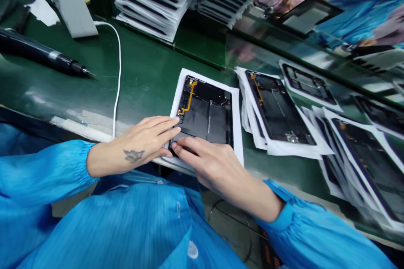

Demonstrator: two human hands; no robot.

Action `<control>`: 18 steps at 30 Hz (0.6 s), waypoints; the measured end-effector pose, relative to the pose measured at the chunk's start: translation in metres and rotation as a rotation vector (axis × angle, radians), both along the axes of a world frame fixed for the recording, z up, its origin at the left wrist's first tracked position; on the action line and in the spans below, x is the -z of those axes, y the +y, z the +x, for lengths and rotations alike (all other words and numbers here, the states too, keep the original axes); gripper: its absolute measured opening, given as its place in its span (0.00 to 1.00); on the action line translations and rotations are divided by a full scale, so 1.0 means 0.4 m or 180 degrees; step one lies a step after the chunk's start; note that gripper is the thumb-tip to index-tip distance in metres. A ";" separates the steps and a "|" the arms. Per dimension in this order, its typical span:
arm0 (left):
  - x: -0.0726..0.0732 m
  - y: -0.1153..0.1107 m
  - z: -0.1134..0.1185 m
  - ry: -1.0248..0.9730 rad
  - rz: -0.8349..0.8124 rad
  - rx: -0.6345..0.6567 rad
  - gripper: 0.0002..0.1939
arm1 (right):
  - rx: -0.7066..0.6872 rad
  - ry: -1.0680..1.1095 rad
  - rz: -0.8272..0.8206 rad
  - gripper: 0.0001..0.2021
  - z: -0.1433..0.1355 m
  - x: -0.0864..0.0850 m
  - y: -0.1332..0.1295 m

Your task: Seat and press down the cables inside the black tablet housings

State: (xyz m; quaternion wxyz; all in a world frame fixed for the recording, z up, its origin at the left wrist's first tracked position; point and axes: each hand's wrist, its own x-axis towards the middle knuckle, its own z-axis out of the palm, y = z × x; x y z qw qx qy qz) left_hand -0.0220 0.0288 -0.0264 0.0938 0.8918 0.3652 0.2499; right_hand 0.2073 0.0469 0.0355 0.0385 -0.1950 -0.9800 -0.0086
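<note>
An opened tablet lies on a white sheet at the bench's near edge, its dark batteries and an orange flex cable exposed. My left hand rests along the tablet's left edge, fingers stretched out and nearly flat. Over the near-left corner, my right hand has its fingers bent and drawn together at the tablet's edge. Whatever sits between those fingertips is too small or hidden to make out. Both hands cover the tablet's near end.
An electric screwdriver lies at left, beside a white cable and a grey stand. More opened tablets on white sheets are stacked at right. Tall stacks of sheets stand behind. Other people in blue and pink clothing work across the bench.
</note>
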 end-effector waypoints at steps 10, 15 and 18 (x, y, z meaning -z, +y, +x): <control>0.005 -0.002 0.005 0.0162 0.0171 -0.0028 0.25 | -0.0060 0.0056 0.0520 0.12 -0.012 0.007 -0.014; 0.002 0.002 0.007 0.0261 0.0195 -0.0033 0.24 | -0.0032 0.0072 0.0483 0.11 -0.019 0.002 -0.014; -0.004 0.002 0.005 0.0268 0.0219 -0.0022 0.24 | 0.0061 0.0035 0.0391 0.11 -0.015 0.009 -0.016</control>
